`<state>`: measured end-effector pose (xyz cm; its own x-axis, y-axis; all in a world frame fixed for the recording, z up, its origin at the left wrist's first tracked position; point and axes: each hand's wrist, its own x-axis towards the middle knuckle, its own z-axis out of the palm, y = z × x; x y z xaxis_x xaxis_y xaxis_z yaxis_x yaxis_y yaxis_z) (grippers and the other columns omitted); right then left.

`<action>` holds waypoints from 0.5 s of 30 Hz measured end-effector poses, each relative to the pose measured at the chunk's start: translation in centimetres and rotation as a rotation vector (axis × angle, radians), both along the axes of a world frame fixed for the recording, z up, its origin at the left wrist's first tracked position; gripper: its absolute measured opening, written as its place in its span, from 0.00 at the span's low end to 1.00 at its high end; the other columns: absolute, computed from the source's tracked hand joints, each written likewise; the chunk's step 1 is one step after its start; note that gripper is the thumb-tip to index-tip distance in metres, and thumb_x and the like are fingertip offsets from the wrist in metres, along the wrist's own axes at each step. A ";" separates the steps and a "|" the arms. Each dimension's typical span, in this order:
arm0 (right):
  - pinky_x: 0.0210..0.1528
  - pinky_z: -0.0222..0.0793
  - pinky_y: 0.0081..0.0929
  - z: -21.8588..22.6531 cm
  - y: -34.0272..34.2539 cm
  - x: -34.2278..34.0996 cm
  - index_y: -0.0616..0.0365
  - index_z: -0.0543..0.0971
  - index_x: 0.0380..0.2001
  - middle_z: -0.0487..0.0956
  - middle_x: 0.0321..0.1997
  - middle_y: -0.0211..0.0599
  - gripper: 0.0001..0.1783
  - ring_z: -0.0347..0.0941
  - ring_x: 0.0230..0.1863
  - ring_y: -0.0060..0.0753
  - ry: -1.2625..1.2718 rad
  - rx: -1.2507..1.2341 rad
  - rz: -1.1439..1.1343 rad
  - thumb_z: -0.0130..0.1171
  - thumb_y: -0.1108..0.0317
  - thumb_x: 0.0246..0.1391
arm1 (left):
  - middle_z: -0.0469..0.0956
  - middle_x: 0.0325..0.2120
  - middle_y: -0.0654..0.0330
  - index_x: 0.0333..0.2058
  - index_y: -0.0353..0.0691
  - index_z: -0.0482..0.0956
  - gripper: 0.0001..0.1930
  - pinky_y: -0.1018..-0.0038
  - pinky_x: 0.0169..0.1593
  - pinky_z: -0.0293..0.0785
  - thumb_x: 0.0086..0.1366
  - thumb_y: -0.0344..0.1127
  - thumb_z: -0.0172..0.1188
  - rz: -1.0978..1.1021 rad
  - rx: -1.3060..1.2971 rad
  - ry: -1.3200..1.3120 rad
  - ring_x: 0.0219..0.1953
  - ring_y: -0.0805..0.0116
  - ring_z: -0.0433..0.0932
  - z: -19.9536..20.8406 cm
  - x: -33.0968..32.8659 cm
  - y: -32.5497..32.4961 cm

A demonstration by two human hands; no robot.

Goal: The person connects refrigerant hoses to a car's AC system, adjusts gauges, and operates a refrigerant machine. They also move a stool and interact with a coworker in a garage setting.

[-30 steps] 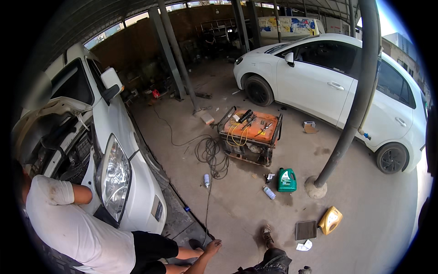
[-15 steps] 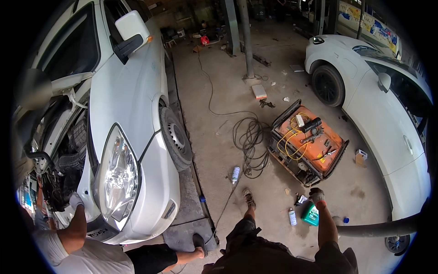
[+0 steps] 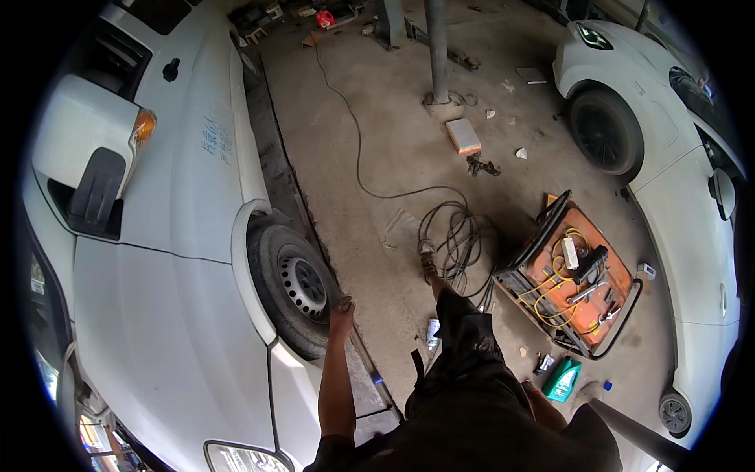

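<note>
My left forearm reaches forward from the lower edge, and my left hand hangs beside the front wheel of the white van. It looks small and dark, and its fingers are not clear. I cannot make out anything in it. Low by my right thigh, part of my right hand shows, mostly hidden by my clothing. A green bottle lies on the floor nearest to it. One of my shoes is at the edge of a coil of black cable.
An orange-topped machine carries tools and yellow cable at the right. Behind it stands a white car. A flat box lies by a post. A spray can is near my leg.
My view has moved forward along the van, past its headlamp to the front wheel. My left arm has come into view. My gloved right hand has dropped back by my body. The other person is out of view.
</note>
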<state>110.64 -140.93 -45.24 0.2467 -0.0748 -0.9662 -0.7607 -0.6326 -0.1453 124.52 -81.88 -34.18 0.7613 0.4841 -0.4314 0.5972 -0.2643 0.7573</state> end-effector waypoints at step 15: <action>0.34 0.70 0.27 12.0 47.1 80.5 0.60 0.73 0.46 0.79 0.38 0.44 0.25 0.75 0.29 0.31 -1.070 0.207 0.442 0.52 0.64 0.41 | 0.77 0.33 0.58 0.40 0.40 0.76 0.13 0.71 0.25 0.73 0.57 0.38 0.55 0.255 -0.281 0.565 0.26 0.64 0.78 -8.6 15.7 16.3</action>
